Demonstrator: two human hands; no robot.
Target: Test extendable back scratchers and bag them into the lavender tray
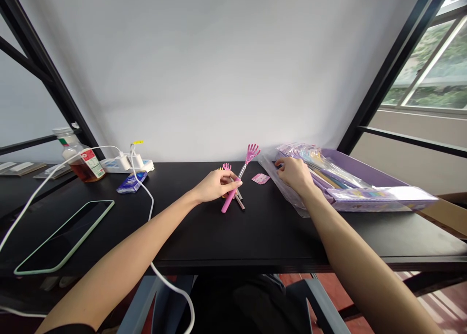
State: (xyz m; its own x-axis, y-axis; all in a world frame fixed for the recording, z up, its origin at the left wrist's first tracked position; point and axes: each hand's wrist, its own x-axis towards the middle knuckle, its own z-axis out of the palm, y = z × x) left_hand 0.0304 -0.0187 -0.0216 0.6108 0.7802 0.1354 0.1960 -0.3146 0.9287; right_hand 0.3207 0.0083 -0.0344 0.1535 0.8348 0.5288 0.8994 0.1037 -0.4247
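Left hand pinches pink scratcher; right hand at plastic bag, grip cannot be told; steady, light pinch advisable

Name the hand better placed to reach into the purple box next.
Probably the right hand: it is close to the purple box, while the left hand holds a pink back scratcher.

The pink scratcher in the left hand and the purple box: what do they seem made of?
Pink scratcher: handle looks like smooth plastic or rubber, evenly coloured; shaft seems polished metal, silvery and shiny. Purple box: probably printed cardboard, with thin flat walls and a glossy patch catching light.
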